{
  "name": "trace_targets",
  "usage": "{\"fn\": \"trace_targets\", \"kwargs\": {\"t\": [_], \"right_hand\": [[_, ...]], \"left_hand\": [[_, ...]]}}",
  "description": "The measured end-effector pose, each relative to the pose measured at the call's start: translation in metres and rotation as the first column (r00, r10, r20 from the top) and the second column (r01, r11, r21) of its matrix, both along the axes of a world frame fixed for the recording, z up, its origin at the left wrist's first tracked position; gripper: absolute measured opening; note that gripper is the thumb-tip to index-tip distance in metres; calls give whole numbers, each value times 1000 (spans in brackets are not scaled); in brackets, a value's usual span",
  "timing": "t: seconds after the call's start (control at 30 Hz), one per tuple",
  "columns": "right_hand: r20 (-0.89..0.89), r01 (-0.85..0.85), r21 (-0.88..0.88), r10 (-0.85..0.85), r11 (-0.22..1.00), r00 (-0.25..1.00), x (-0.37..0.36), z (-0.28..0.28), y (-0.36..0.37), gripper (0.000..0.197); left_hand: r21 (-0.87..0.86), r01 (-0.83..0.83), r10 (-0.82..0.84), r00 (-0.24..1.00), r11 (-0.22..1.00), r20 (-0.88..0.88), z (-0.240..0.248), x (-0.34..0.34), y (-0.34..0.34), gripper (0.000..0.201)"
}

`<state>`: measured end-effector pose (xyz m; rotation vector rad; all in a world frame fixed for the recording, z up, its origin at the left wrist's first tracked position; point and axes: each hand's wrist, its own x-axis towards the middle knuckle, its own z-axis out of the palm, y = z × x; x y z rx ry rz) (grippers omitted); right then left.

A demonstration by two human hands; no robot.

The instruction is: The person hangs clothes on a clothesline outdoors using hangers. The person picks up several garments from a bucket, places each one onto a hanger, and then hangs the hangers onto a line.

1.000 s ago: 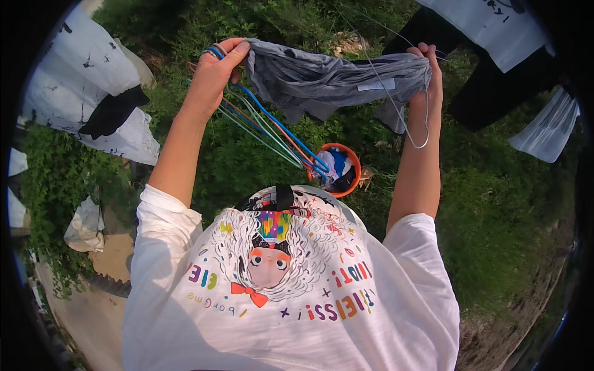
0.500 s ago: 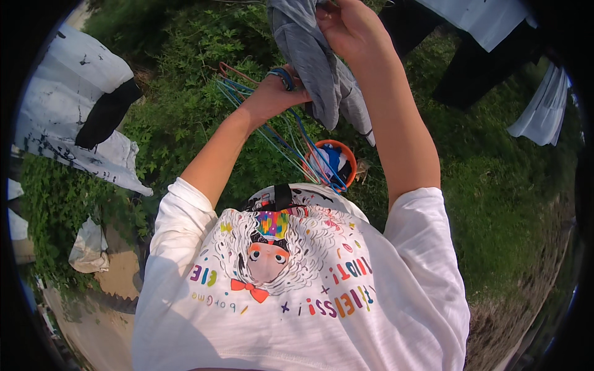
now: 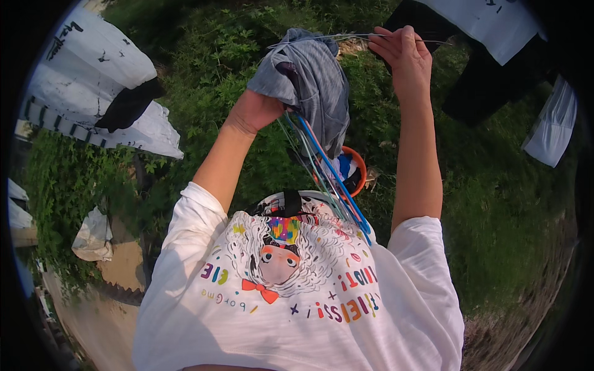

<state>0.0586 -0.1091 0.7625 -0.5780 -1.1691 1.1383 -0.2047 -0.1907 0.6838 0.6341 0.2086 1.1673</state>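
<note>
Greenery (image 3: 210,93) spreads below; the left grip (image 3: 258,111) clasps the bunched grey garment (image 3: 322,80), the right grip (image 3: 405,55) holds a wire hanger (image 3: 352,35) reaching leftward to it. Fitting them together seems underway, calling for steady alignment.

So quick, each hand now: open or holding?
Left hand: partly under a grey cloth garment; fingers hidden, grip unclear.
Right hand: closed on a thin silver wire hanger.

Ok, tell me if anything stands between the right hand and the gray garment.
Nothing visible blocks the way: only the thin wire hanger, held in the right hand, spans the gap to the top of the gray garment. The left hand is at the garment's lower left, clear of that path.
</note>
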Motion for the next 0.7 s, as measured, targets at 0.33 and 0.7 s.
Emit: {"fn": "trace_targets", "kwargs": {"t": [0.33,0.7], "right_hand": [[-883,-410,-178,38,895,467,65,-56,62,38],[338,153,-152,-94,976,936,6,-13,-25,47]], "left_hand": [[-209,-268,228,953,940,-198,16,5,-4,51],[588,218,515,312,779,-798,-16,-30,17,45]]}}
